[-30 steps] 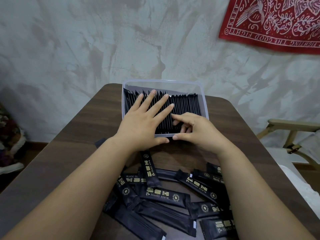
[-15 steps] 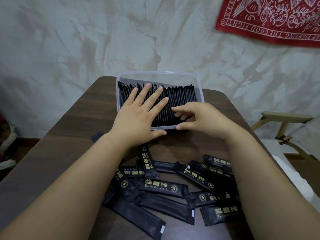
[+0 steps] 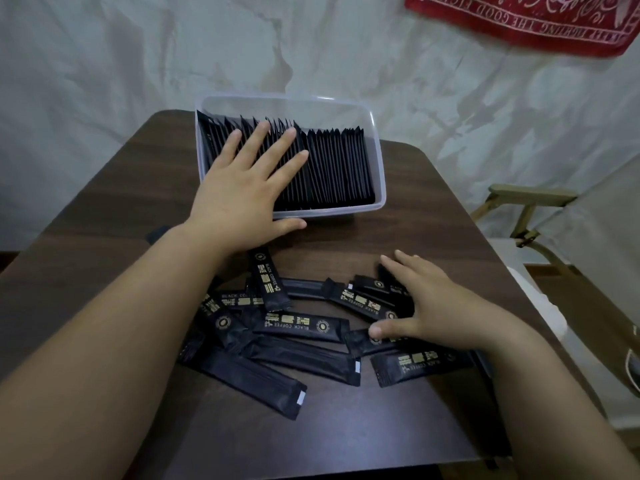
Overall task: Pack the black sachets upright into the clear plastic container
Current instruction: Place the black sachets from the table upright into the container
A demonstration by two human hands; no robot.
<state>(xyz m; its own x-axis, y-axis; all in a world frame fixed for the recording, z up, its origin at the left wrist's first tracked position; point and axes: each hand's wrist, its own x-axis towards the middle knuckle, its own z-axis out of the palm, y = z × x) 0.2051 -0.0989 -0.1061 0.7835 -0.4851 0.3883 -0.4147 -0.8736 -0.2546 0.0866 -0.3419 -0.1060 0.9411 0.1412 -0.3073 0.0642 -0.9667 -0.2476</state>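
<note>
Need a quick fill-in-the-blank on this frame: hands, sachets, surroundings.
1. The left hand lies flat on the packed sachets in the clear ___.
2. The right hand is open over the loose sachets, which lie flat on the ___.
3. The cloth on the wall is ___.
Missing words: container; table; red.

You are working in what is looking like a room at home. You are facing a dark wood-grain table [image 3: 398,237] by a mottled pale wall [image 3: 104,64]. A red printed cloth [image 3: 519,26] is hanging there, and a wooden-armed fabric chair [image 3: 530,199] is standing to your right.
</note>
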